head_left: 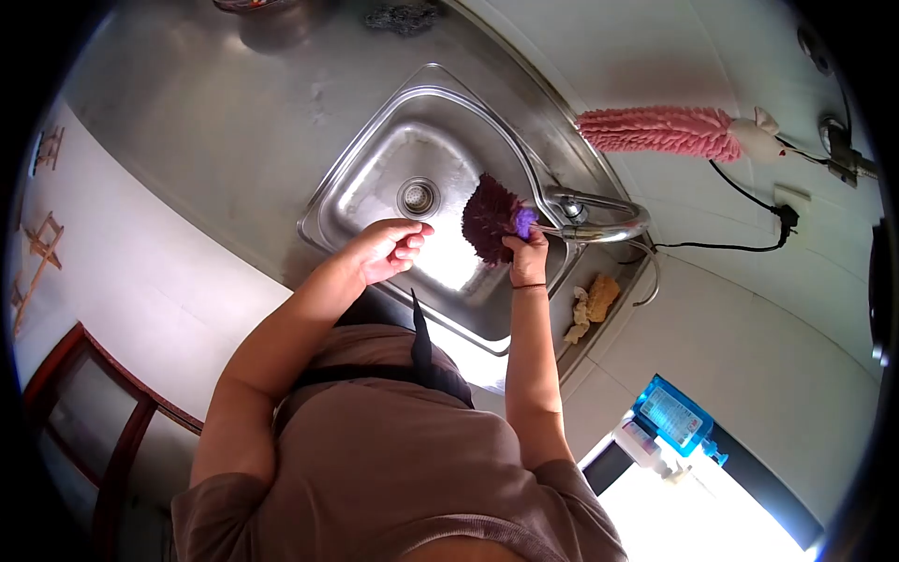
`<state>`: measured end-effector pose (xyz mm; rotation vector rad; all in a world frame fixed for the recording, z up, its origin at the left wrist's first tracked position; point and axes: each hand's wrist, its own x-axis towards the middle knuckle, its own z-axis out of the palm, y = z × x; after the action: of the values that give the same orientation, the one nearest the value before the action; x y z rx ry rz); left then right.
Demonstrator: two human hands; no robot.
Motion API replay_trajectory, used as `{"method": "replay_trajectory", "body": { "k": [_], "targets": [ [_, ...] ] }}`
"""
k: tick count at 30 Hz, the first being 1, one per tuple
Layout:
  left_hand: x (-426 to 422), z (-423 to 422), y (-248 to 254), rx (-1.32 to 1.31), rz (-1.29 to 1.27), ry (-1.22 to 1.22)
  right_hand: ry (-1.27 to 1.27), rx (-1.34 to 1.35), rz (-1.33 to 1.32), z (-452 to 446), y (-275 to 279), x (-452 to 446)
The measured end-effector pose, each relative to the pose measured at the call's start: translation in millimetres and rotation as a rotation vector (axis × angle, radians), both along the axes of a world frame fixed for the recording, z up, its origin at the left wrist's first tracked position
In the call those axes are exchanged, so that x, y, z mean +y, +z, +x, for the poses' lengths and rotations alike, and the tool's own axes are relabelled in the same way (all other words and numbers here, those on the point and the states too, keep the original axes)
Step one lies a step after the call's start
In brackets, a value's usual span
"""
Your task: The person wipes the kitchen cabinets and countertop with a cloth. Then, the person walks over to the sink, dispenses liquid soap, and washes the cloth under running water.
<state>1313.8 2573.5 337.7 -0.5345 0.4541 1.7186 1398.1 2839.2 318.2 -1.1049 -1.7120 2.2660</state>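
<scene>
My right hand [527, 255] is closed around the purple band of a dark maroon ruffled bunch [489, 220]. The bunch hangs over the right side of the steel sink [323, 201], beside the faucet [609, 225]. Whether it is leaves or shaggy cloth I cannot make out. Over the sink's near left part is my left hand [389, 251], its fingers curled in and the thumb against them, with nothing visible in it. The round drain [418, 197] lies just beyond that hand.
A pink shaggy hand towel [660, 134] hangs on the wall at the right. Yellow sponges [599, 300] lie by the sink's right corner. A blue pump bottle [672, 417] stands at lower right. On the far counter are a metal pot [272, 28] and a wire scourer [401, 19].
</scene>
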Motion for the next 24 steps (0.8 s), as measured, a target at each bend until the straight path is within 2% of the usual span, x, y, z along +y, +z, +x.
{"method": "replay_trajectory", "body": {
  "k": [2, 3, 6, 7, 10, 11, 12, 14, 15, 18, 19, 22, 24],
  "targets": [
    [-3, -1, -3, 0.002, 0.0, 0.016, 0.17, -0.045, 0.423, 1, 2, -2],
    [-4, -2, -6, -0.005, 0.014, 0.018, 0.172, -0.048, 0.429, -2, 10, -4],
    [-7, -2, -12, -0.025, 0.012, 0.032, 0.399, 0.224, 1.372, -13, 38, -4],
    [-9, -2, -12, -0.026, 0.0, 0.025, 0.432, 0.107, 1.393, -15, 49, -7],
    [-12, -3, -15, -0.038, -0.003, 0.033, 0.357, 0.116, 1.521, -19, 57, -8],
    [-14, -3, -17, -0.04, -0.001, 0.037, 0.264, 0.142, 1.393, -17, 50, -8],
    [-16, -3, -20, -0.034, 0.006, 0.038, 0.269, 0.145, 1.394, -15, 41, -4],
    [-20, -4, -20, -0.028, 0.013, 0.045, 0.08, 0.326, 0.948, -14, 27, 4],
    [-22, -5, -19, -0.036, 0.003, 0.052, -0.11, 0.422, 0.354, -17, 31, -1],
    [-26, -9, -18, -0.044, -0.006, 0.063, -0.077, 0.447, 0.236, -17, 24, 8],
    [-27, -9, -18, -0.047, -0.004, 0.067, -0.073, 0.318, 0.297, -16, 29, 5],
    [-24, -12, -19, -0.057, 0.015, 0.075, -0.081, 0.304, 0.184, -22, 46, -3],
    [-19, -13, -17, -0.061, 0.017, 0.064, -0.121, 0.202, 0.254, -21, 46, -5]
  ]
}}
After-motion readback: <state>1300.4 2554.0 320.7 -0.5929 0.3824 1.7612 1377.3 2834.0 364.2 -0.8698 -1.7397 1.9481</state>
